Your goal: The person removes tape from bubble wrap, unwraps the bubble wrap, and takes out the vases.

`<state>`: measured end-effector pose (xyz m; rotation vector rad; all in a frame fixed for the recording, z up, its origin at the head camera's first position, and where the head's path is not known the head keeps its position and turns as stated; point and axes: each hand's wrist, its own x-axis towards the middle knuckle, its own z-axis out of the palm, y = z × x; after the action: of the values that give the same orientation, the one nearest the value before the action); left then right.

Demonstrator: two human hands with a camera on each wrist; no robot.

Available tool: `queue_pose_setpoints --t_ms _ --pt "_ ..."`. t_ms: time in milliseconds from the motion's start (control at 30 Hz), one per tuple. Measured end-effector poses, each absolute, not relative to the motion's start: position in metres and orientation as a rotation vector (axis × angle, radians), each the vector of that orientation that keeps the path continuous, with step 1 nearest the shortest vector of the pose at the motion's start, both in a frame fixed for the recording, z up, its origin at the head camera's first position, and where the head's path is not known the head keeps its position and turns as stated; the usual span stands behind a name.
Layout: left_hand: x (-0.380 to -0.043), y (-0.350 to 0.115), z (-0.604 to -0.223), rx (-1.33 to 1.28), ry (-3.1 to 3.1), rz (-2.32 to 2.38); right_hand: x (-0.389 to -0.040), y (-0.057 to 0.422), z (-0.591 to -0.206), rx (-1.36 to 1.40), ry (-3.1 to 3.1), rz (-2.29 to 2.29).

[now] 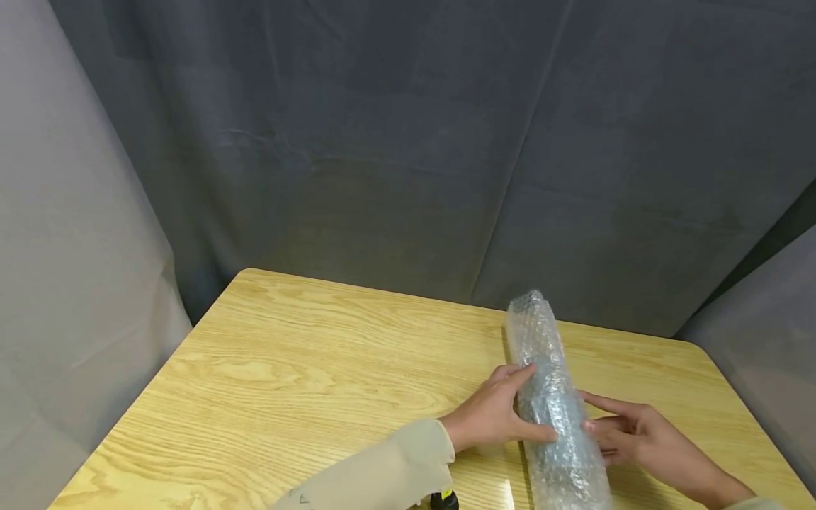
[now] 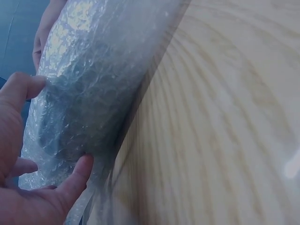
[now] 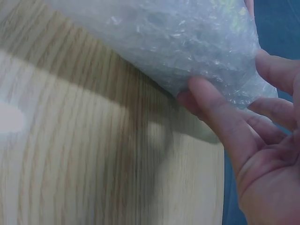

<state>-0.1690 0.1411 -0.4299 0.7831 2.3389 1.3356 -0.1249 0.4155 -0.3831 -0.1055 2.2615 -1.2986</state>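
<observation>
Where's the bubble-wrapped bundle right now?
In the head view, the bubble-wrapped bundle is right of centre on the wooden table, between the left hand and right hand.

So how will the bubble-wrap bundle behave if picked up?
The bundle may flop at its far end, where only pale, crumpled film shows. Its middle is probably stiffer: a darker, bluish shape shows through the wrap. Being long and rounded, it could roll a little if pushed sideways.
</observation>
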Motion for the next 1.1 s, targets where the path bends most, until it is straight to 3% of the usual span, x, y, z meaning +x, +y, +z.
queue_pose_setpoints --t_ms 1100 --pt "-0.159 0.071 -0.421 0.827 2.315 1.290 -0.114 0.352 -0.396 -0.152 2.217 -1.457"
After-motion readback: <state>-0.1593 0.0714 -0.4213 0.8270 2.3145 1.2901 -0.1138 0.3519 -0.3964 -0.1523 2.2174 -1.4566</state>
